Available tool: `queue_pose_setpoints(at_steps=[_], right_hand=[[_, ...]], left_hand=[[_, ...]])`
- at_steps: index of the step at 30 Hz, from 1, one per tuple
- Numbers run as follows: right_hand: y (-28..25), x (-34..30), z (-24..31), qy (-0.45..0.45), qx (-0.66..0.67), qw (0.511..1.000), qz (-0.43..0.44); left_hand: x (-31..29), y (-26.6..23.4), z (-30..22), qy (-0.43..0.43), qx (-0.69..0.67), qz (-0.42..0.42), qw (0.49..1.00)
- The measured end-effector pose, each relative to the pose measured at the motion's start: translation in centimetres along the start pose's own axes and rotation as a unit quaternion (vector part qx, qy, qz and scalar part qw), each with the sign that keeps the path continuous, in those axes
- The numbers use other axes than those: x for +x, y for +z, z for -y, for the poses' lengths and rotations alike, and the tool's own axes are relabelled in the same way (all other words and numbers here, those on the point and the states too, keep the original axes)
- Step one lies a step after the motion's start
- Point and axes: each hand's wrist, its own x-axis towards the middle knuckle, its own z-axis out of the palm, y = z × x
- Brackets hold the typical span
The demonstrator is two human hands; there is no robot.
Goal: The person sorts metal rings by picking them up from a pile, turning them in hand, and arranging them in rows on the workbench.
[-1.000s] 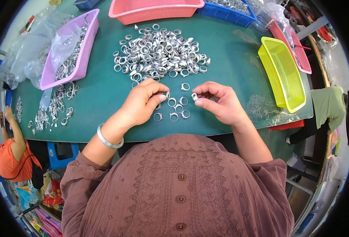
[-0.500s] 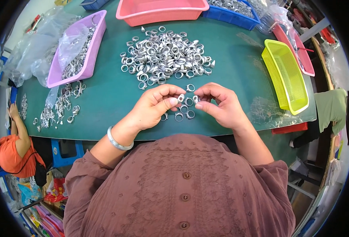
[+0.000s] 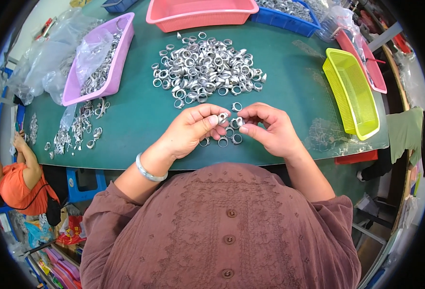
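My left hand (image 3: 196,126) pinches a silver-coloured ring (image 3: 223,117) between thumb and fingers. Close beside it, my right hand (image 3: 267,126) grips another silver ring (image 3: 240,122) by its fingertips. The two rings are held near each other, just above the green table (image 3: 289,91). Several loose rings (image 3: 237,139) lie under and between my hands, partly hidden by the fingers. One single ring (image 3: 237,106) rests just beyond the fingertips. Farther off spreads a large heap of similar rings (image 3: 207,67).
A purple basket (image 3: 121,67) of metal pieces stands left, with small metal parts (image 3: 80,125) in front. Beyond the heap are a pink basket (image 3: 200,21) and a blue bin (image 3: 289,24). A yellow-green basket (image 3: 349,94) sits right. A person in orange (image 3: 24,185) works far left.
The whole view has shifted slightly, moving the scene a little to the right. My left hand's ring appears tilted differently. Both hands keep their rings.
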Motion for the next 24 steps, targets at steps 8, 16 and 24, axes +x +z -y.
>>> queue_pose_setpoints(at_steps=[8, 16, 24], right_hand=[[0.06, -0.01, -0.32, 0.002, 0.015, 1.0, -0.004], [0.13, -0.09, -0.28, 0.002, 0.017, 1.0, -0.004], [0.2, -0.14, -0.04, 0.008, 0.012, 1.0, -0.002]], left_hand=[[0.07, -0.06, 0.13, 0.0, -0.018, 0.006, 1.0], [0.06, -0.14, 0.37, 0.005, -0.027, 0.007, 1.0], [0.02, -0.13, 0.35, 0.001, -0.058, 0.021, 0.998]])
